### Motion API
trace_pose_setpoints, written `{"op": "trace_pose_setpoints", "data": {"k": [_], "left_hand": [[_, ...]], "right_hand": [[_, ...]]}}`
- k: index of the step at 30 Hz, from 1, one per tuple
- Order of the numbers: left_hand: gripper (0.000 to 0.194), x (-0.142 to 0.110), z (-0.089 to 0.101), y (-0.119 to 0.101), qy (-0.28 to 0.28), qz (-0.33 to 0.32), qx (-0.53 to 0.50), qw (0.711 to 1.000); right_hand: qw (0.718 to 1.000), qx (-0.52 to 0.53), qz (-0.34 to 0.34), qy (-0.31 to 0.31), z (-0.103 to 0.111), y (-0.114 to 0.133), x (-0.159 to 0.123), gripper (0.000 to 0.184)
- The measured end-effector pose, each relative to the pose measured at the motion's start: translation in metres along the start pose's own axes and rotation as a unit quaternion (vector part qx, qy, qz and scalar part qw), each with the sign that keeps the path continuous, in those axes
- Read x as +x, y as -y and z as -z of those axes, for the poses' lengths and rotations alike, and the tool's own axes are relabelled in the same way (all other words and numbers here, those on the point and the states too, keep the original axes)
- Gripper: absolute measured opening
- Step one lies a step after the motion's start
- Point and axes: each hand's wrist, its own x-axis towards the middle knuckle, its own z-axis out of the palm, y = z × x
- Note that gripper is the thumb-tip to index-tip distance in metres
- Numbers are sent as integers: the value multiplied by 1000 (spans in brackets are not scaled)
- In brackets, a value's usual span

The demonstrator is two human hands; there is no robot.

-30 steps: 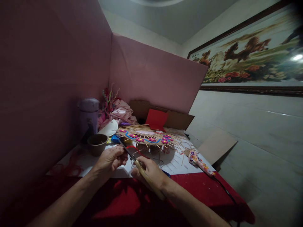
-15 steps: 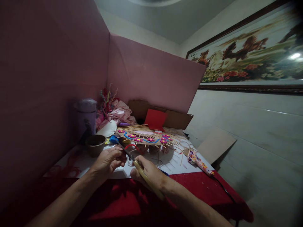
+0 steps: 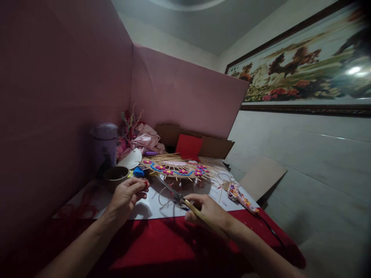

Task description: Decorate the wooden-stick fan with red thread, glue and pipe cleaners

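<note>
My left hand (image 3: 129, 197) is closed in a pinch, with a small red piece (image 3: 146, 185) between thumb and fingertips; its exact kind is too small to make out. Scissors (image 3: 198, 213) with yellowish handles are gripped in my right hand (image 3: 207, 210), blades pointing up and left over the white sheet. Beyond both hands lies a curved cardboard piece (image 3: 174, 172) edged with thin sticks and decorated with pink flowers and a wavy blue line. Left of it, near my left fingertips, sits a crumpled blue item (image 3: 138, 172).
A brown bowl (image 3: 116, 173) and a purple lidded container (image 3: 104, 144) stand at left. Red paper (image 3: 189, 146) leans at the back against cardboard. A flower-patterned glue gun (image 3: 242, 199) with a black cord lies at right on the red cloth (image 3: 162, 239) and white sheet.
My right hand has drawn the scissors right, away from my left hand. The curved red strip by the blades no longer shows there; a small red piece shows in my left fingertips.
</note>
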Motion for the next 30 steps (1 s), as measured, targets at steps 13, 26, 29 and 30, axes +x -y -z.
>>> {"op": "trace_pose_setpoints", "data": {"k": [13, 26, 29, 30], "left_hand": [[18, -5, -7, 11, 157, 2, 165, 974], [8, -8, -82, 44, 340, 112, 228, 905], [10, -8, -78, 47, 342, 122, 242, 900], [10, -9, -77, 48, 342, 123, 241, 900]], "right_hand": [[994, 100, 28, 16, 28, -16, -8, 66], [983, 183, -12, 7, 41, -8, -44, 71], [967, 211, -53, -133, 49, -25, -60, 61], [957, 210, -81, -184, 52, -34, -63, 56]]}}
